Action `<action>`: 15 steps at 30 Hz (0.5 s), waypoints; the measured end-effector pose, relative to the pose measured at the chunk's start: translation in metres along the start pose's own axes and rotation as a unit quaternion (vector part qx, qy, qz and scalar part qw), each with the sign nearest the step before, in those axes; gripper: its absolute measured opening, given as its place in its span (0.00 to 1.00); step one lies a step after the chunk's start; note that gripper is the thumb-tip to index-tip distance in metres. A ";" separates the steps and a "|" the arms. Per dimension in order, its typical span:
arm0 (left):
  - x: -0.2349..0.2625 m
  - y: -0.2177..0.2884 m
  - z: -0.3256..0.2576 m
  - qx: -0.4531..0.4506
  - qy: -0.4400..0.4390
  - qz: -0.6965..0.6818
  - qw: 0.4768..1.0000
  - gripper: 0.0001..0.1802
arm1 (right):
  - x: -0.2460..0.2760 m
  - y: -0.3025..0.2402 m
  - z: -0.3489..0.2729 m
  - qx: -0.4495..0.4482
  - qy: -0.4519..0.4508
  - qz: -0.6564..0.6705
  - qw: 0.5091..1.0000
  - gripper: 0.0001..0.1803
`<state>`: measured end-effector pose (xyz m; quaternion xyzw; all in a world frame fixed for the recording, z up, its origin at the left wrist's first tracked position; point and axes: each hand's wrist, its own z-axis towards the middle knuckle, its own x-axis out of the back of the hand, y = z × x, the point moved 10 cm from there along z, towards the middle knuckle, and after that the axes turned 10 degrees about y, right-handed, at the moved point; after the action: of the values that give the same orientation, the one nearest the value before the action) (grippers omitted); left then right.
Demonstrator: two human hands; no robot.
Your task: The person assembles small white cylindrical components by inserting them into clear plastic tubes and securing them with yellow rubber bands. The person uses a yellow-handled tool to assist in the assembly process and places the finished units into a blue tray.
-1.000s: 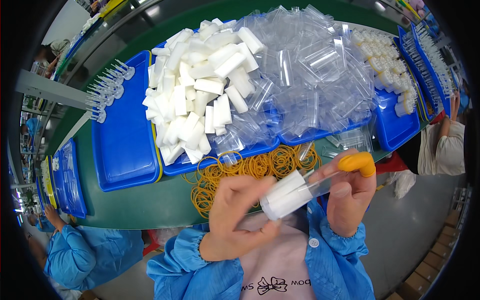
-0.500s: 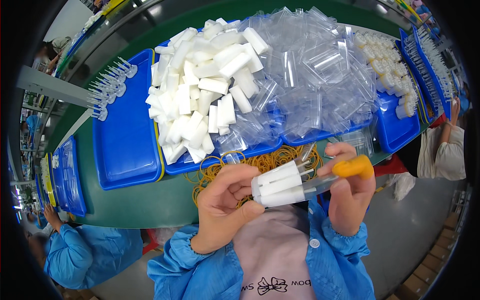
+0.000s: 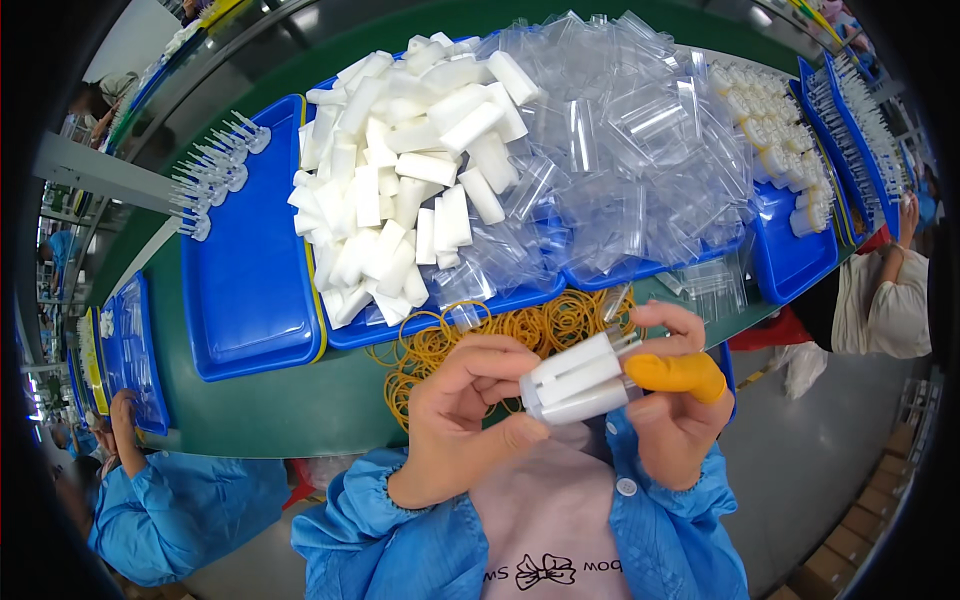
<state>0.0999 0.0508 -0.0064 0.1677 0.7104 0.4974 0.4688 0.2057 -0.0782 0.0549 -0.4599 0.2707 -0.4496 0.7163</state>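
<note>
Between my hands, above my lap, is a bundle of white tubes (image 3: 580, 383) set side by side, with a translucent base at its left end. My left hand (image 3: 462, 422) closes around that base, thumb below and fingers above. My right hand (image 3: 675, 415) is at the other end, its index finger in an orange finger cot (image 3: 682, 377) and its fingertips pressed on the tube ends. Clear film seems to lie around the tubes, though its edges are hard to make out. A tangle of yellow-brown rubber bands (image 3: 540, 325) lies just beyond my hands.
Ahead, a heap of white tubes (image 3: 380, 200) and a heap of clear plastic sleeves (image 3: 640, 130) fill blue trays. A blue tray (image 3: 250, 290) at left carries several stemmed clear pieces (image 3: 215, 170). White capped parts (image 3: 785, 140) stand at right. Co-workers sit on both sides.
My right hand has moved left and closed in on the tube ends, where clear film stuck out before. The bundle has shifted slightly right with my left hand.
</note>
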 end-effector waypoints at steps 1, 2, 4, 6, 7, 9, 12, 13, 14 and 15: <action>0.003 0.000 0.002 0.004 0.002 -0.008 1.000 0.24 | 0.001 0.001 0.005 -0.006 -0.001 -0.023 1.000 0.13; 0.009 0.002 0.002 0.000 0.026 -0.014 1.000 0.24 | 0.003 0.000 0.013 -0.012 -0.002 -0.045 0.999 0.13; 0.022 0.008 0.004 -0.009 0.071 -0.025 0.997 0.23 | 0.012 0.005 0.023 -0.026 -0.009 -0.103 0.994 0.11; 0.041 0.012 0.003 -0.009 0.114 -0.015 0.993 0.23 | 0.013 0.015 0.025 0.015 -0.090 -0.223 0.971 0.12; 0.048 0.012 0.002 -0.007 0.134 -0.011 0.991 0.23 | 0.011 0.024 0.023 0.034 -0.130 -0.282 0.950 0.13; 0.047 0.015 0.002 0.006 0.159 -0.031 0.987 0.25 | 0.000 0.036 0.014 0.126 -0.188 -0.410 0.884 0.13; 0.049 0.014 0.002 0.005 0.163 -0.041 0.986 0.25 | -0.012 0.057 0.003 0.196 -0.253 -0.496 0.807 0.14; 0.049 0.013 0.001 0.006 0.160 -0.040 0.986 0.25 | -0.012 0.063 0.001 0.200 -0.261 -0.497 0.803 0.14; 0.048 0.013 0.000 0.007 0.157 -0.039 0.987 0.26 | -0.012 0.066 0.001 0.204 -0.269 -0.498 0.799 0.14; 0.048 0.013 0.000 0.006 0.159 -0.039 0.986 0.26 | -0.013 0.064 0.003 0.211 -0.261 -0.491 0.804 0.13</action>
<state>0.0727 0.0906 -0.0197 0.0613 0.7851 0.4945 0.3679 0.2272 -0.0547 -0.0015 -0.4684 -0.2904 -0.6505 0.5227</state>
